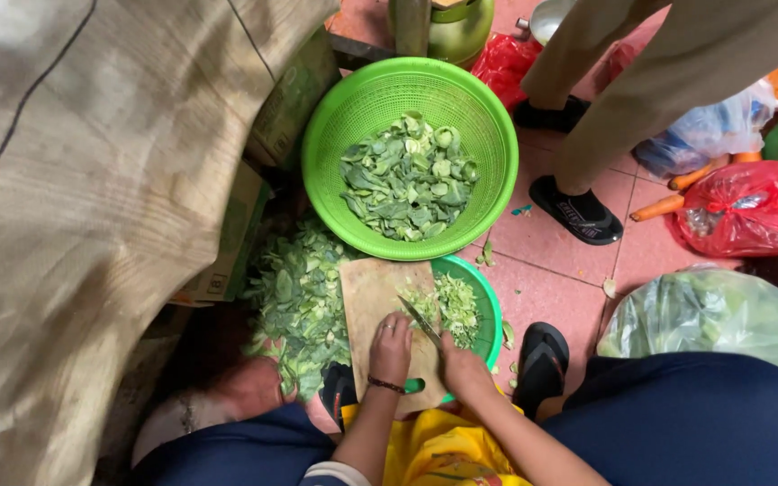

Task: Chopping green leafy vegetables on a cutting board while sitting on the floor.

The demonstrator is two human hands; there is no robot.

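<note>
My left hand (392,346) presses down on a wooden cutting board (369,297), fingers curled, next to cut green leaves (425,301). My right hand (463,367) grips a knife (421,322) whose blade lies across the leaves on the board. The board rests over a green basin (488,306) holding chopped greens (459,306). A dark bracelet circles my left wrist.
A large green colander (326,117) full of cut leafy greens sits beyond the board. More chopped greens (294,297) are heaped at the left. Another person's legs and dark shoes (578,211) stand on the tiled floor. Red bags (754,207), carrots (659,207) and a bag of greens (713,310) lie at the right.
</note>
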